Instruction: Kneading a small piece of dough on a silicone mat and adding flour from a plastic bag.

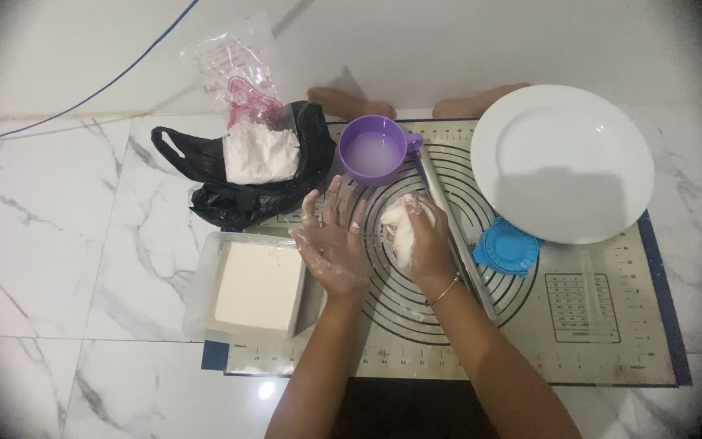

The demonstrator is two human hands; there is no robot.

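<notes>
Marble floor, baking mat (611, 341): right hand (424, 244) wrapped round dough (396, 221); left hand (331, 244) spread flat, empty. Best pressing evenly, flour (260, 153) close by.

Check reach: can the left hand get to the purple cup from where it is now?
Probably yes. The left hand is open, floury and holds nothing, and the purple cup stands just beyond its fingertips on the mat with nothing between them. The right hand grips the dough alongside.
</notes>
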